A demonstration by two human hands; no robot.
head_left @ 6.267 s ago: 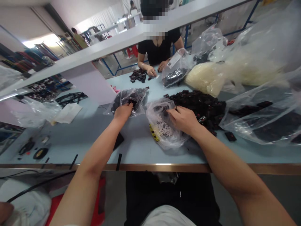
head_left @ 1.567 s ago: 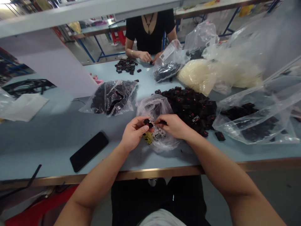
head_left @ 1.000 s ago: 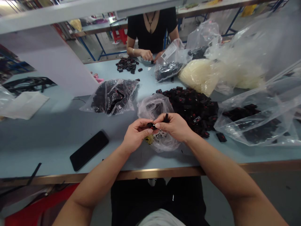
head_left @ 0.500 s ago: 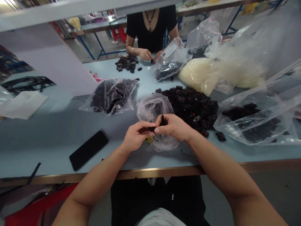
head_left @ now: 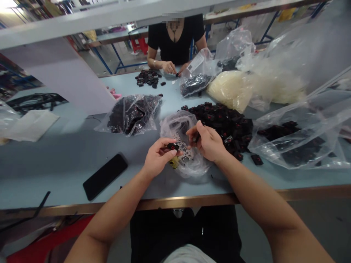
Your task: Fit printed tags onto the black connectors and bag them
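Observation:
My left hand (head_left: 158, 156) pinches a small black plastic part (head_left: 173, 147) with a red mark on its face, above the front left of an open clear plastic bag (head_left: 196, 168). Inside that bag lie many tiny pale metal-looking pieces (head_left: 186, 150), and a bit of yellow (head_left: 173, 163) shows at its near left side. My right hand (head_left: 208, 141) hovers over the bag's right side, apart from the left, its fingers curled. Something dark shows between those fingers, too hidden to name. Beyond my right hand spreads a heap of similar black parts (head_left: 233, 120).
A phone (head_left: 105, 176) lies to the left. Behind it sits a tied-looking bag of black parts (head_left: 128, 115). More bags stand right, one of black parts (head_left: 298, 146), one cream-coloured (head_left: 230, 87). Across the table, a co-worker's hands (head_left: 169, 67) handle a small black piece beside a pile (head_left: 148, 77).
My hands were together at the black part; my right hand has since drawn back up and to the right. The left keeps the part, its red-marked face now showing.

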